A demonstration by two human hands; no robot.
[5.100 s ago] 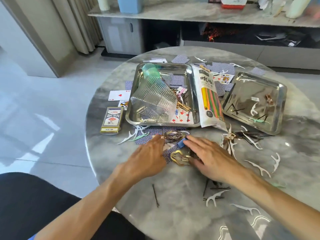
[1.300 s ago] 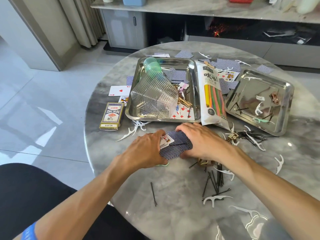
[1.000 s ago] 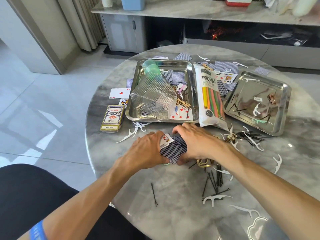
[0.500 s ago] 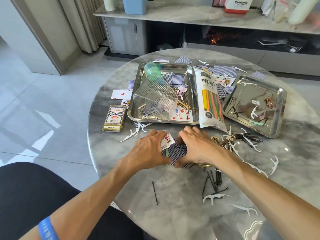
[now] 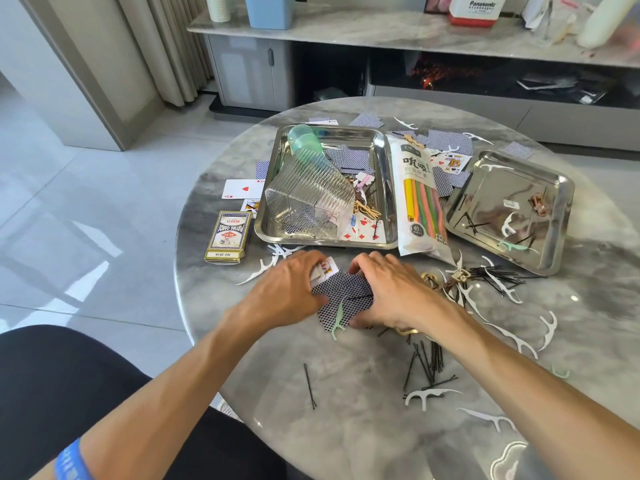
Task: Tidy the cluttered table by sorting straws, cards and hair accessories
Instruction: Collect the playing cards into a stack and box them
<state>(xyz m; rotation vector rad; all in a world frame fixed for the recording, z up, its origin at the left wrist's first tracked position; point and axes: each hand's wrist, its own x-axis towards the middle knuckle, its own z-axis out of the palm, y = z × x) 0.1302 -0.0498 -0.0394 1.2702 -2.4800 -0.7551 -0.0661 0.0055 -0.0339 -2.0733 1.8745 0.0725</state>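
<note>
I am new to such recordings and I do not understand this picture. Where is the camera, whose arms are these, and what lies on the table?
There is no machine. A person wears the camera on the head, so it looks down at their own arms. The left hand and right hand gather a stack of playing cards on a round marble table. Behind them lie a card box, a straw packet and two steel trays. Black hairpins and white floss picks are scattered around.

Both forearms are bare, with no sleeves reaching the wrists. The left hand [image 5: 291,292] and the right hand [image 5: 391,292] wear no rings or gloves. A blue rubbery wristband with faint pale lettering [image 5: 71,460] circles the left forearm, well back from the fingers. Black trousers [image 5: 62,386] cover the lap.
</note>
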